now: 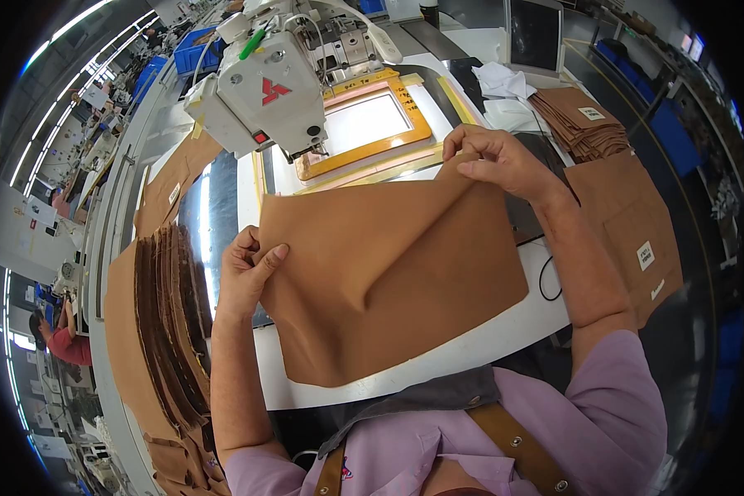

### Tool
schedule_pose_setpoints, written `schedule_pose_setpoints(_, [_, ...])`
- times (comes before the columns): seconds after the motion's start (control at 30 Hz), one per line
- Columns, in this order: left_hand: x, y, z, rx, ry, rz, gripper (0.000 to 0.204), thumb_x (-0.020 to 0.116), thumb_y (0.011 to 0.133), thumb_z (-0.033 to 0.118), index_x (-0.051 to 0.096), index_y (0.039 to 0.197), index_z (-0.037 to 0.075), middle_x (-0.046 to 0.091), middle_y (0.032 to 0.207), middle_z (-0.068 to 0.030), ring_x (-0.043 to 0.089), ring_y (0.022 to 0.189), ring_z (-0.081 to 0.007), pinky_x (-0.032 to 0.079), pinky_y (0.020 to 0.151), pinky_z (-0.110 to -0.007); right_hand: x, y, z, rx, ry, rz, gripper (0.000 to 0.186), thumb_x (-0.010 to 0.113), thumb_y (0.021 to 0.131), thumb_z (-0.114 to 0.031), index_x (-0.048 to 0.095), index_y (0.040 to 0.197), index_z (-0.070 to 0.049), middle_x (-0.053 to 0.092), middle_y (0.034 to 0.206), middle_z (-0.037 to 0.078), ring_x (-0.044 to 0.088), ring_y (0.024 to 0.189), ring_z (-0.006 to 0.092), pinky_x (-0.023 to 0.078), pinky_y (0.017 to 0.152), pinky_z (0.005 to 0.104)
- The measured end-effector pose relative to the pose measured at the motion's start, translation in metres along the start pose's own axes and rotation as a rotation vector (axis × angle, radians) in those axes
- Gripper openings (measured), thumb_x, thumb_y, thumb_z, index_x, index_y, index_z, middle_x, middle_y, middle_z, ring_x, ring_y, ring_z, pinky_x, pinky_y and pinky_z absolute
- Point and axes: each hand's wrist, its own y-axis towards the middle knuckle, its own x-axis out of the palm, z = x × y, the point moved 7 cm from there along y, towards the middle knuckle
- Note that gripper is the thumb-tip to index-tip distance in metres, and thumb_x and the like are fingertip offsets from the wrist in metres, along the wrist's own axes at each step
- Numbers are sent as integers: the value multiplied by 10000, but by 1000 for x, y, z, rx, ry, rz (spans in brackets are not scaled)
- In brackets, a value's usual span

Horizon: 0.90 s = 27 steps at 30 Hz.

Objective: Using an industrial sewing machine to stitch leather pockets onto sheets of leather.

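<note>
A brown fabric panel (438, 273) hangs between my hands over the front of the white worktable. My left hand (248, 269) pinches its left edge, thumb on top. At the panel's far right corner my right hand (496, 161) is closed on the cloth, and a diagonal fold runs down from there. Beyond the panel's far edge stands a white sewing machine head (264, 95). Beside it lies a yellow-orange rectangular clamp frame (417, 124) with a white opening. The panel hides part of the table beneath it.
At left, a thick stack of brown pieces (161, 322) lies along the table edge. More folded brown pieces (574, 124) and a labelled panel (636, 223) are at right. White cloth (504, 83) lies near a dark screen (535, 35). Another person (64, 343) sits far left.
</note>
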Motion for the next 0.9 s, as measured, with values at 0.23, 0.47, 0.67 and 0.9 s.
schedule_pose_setpoints(0.23, [-2, 47, -45, -64, 323, 91, 176, 768, 909, 106, 713, 1059, 34, 683, 846, 15, 574, 699, -29, 450, 635, -198, 17, -8, 49, 370, 40, 43, 701, 816, 857, -459, 543, 1338, -28, 658, 1164, 145, 646, 953, 163, 519, 841, 283])
schedule_pose_setpoints(0.47, [5, 58, -33, -110, 578, 140, 125, 774, 815, 95, 709, 898, 29, 606, 702, 47, 509, 600, -29, 406, 549, -216, 24, -5, 65, 449, -298, -97, 415, 806, 859, -295, 680, 1140, -17, 729, 913, 116, 682, 886, 211, 517, 801, 354])
schedule_pose_setpoints(0.67, [-31, 65, -49, -48, 317, 172, 160, 734, 824, 73, 684, 968, 24, 623, 699, 23, 525, 603, -37, 384, 535, -215, 5, -5, 69, 571, -275, -209, 261, 800, 857, -254, 714, 882, -9, 701, 747, 66, 644, 683, 149, 508, 641, 315])
schedule_pose_setpoints(0.9, [-27, 90, -49, -154, 429, 180, 182, 777, 860, 123, 702, 984, 12, 632, 662, 28, 514, 555, -38, 374, 502, -222, -11, 14, 83, 573, -329, 0, 218, 757, 886, -214, 671, 804, -31, 650, 686, 22, 572, 631, 104, 469, 609, 297])
